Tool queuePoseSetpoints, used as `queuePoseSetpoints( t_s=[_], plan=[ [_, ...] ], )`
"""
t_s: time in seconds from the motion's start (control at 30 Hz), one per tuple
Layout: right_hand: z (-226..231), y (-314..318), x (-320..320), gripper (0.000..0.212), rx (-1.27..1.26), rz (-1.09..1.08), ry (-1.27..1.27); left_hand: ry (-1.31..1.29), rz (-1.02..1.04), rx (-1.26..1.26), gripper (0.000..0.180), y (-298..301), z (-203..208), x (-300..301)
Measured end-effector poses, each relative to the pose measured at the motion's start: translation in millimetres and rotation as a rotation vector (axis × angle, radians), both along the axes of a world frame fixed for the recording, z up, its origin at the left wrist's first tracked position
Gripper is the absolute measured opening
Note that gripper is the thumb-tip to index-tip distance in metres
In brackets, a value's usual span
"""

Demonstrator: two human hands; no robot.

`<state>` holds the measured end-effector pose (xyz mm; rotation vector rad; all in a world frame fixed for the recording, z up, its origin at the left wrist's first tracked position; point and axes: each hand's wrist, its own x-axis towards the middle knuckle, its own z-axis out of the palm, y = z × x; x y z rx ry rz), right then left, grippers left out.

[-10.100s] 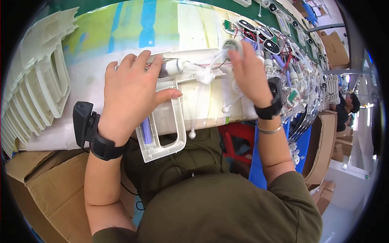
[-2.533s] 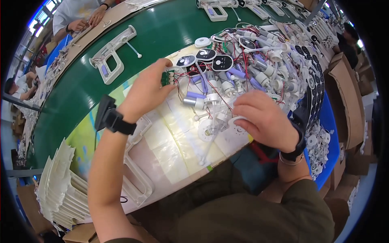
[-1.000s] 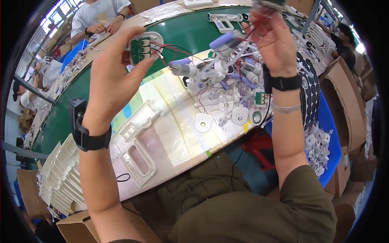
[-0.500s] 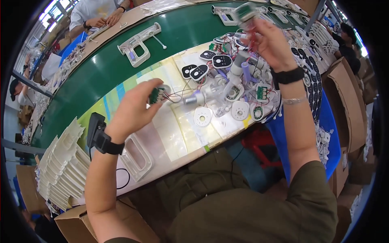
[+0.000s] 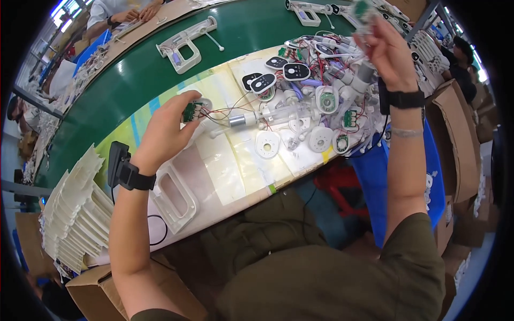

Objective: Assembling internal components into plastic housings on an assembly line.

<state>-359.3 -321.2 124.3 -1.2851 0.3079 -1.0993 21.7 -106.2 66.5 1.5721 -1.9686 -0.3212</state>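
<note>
My left hand (image 5: 167,128) pinches a small green circuit board (image 5: 191,112) with a pale round part behind it. Thin wires run from this board to a clear tube with a metal collar (image 5: 243,120), which lies at the near left of a pile. Up at the right, my right hand (image 5: 390,51) is raised over the far side of the pile, closed on another green circuit board (image 5: 364,9), blurred by motion. Below that hand hangs a grey-white cylinder (image 5: 364,76); its link to the hand is unclear. Between the hands lie black-faced oval panels (image 5: 296,71) and white discs (image 5: 267,144).
An open white handle housing (image 5: 175,199) lies by my left forearm, beside a stack of white shells (image 5: 77,211). Another housing (image 5: 184,45) rests on the green belt (image 5: 120,85). A blue bin (image 5: 375,182) stands under my right arm. Across the belt a person works.
My left hand has drawn left with its board, and the wired tube has shifted left too. My right hand has swung further right with its board. Housings on the belt have shifted slightly right.
</note>
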Motion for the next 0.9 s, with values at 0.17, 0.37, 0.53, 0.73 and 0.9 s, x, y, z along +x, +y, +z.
queuePoseSetpoints(
  t_s=[0.17,0.37,0.53,0.73,0.9],
  plan=[
    [-15,-32,21,0.019,-0.548,-0.614,1.056,-0.017,-0.084,0.012,0.043,-1,13,-14],
    [-20,22,104,0.024,-1.261,-0.726,1.314,-0.038,-0.100,0.017,0.041,7,21,-18],
    [-79,35,146,0.032,-1.291,0.120,1.310,-0.037,-0.086,-0.007,0.039,5,20,-20],
    [-59,-4,132,0.022,-0.575,0.057,1.056,-0.049,-0.109,0.014,0.039,-1,21,-17],
    [-70,-12,125,0.023,-0.529,-0.133,0.974,-0.078,-0.141,-0.089,0.040,-26,14,-27]
  ],
)
